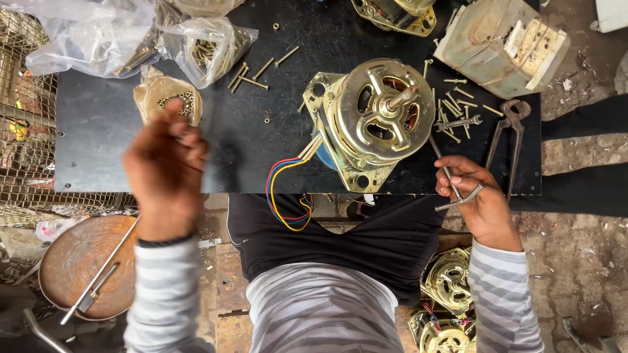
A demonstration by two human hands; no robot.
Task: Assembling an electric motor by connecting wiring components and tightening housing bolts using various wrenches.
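Gold-coloured electric motor (374, 121) sits shaft-up near the front edge of the black counter (98, 131), roughly mid-width, its red, blue and yellow wires (286, 196) looping over that edge. Right hand (481, 199) at the front edge just right of the motor, grip clamped on a T-shaped metal wrench (451, 180) whose shaft points toward the motor base. Left hand (167, 170) hovers over the front-left part of the counter, fingers curled together; blurred, cannot tell if it holds anything. Just beyond it, an open tan paper bag (157, 95) with small nuts or washers inside. Toward the back-left corner, a clear plastic bag (212, 46) filled with long screws, another clear bag (78, 36) beside it, contents unclear. Loose screws (252, 72) lie between bags and motor, more right of the motor. Pliers (507, 140) near the right edge. Rusty round pan (85, 265) with a metal rod on the floor lower left.
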